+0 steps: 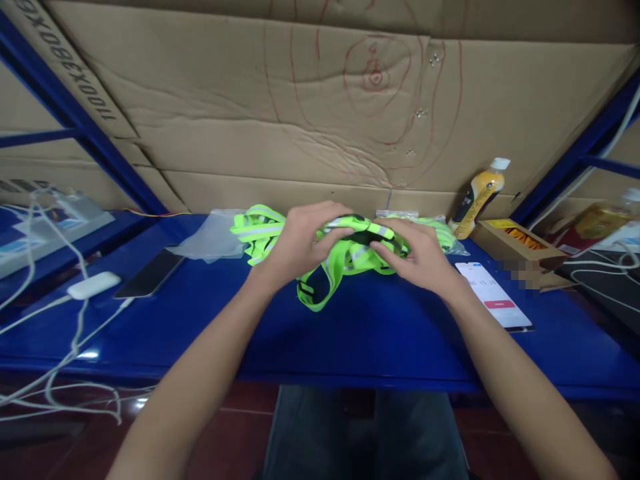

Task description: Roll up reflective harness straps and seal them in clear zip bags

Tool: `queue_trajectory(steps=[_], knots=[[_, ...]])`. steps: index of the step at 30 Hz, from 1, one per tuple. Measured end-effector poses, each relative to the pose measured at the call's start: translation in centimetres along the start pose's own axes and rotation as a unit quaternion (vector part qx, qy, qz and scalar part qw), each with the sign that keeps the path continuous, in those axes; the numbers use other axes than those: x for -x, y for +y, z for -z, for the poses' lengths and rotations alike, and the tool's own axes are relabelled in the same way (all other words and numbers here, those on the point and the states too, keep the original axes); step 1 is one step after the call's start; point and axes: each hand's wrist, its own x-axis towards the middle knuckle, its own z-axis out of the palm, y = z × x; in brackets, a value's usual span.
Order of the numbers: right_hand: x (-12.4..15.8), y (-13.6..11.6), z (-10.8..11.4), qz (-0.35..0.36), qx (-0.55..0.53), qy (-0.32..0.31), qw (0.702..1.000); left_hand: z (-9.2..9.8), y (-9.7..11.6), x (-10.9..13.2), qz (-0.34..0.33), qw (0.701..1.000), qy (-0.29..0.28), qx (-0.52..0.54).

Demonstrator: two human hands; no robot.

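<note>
A bundle of neon-green reflective straps (345, 257) with grey stripes is held up between my two hands above the blue shelf. My left hand (307, 237) grips its left part, thumb on the near side and fingers over the top. On the other end, my right hand (415, 250) is closed the same way. One strap loop with a black buckle hangs below the bundle. Behind my left hand lie more green reflective straps (257, 230). Past my right hand is a clear bag of green straps (445, 233), partly hidden by that hand.
A clear plastic bag (215, 235) and a dark phone (150, 273) lie left, near a white charger (93, 285) and cables. At right are a lit phone (493, 297), a cardboard box (520, 243) and a yellow bottle (479, 199). Cardboard (225, 100) lines the back.
</note>
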Motion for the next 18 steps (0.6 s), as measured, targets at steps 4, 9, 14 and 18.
queue_trajectory(steps=[4,9,14,18], knots=[[0.5,1.3,0.0,0.027,0.019,0.016,0.999,-1.3,0.4,0.5,-0.058,0.998,0.014,-0.023],[1.4,2.5,-0.2,0.094,0.076,0.068,0.990,-2.1,1.1,0.2,0.000,0.998,-0.058,-0.024],[1.7,2.2,-0.5,0.128,0.077,0.098,0.984,-1.2,1.6,-0.2,0.106,0.982,-0.098,0.119],[1.7,1.7,-0.4,0.108,0.064,0.088,0.988,-0.3,1.3,0.2,0.142,0.955,-0.117,0.232]])
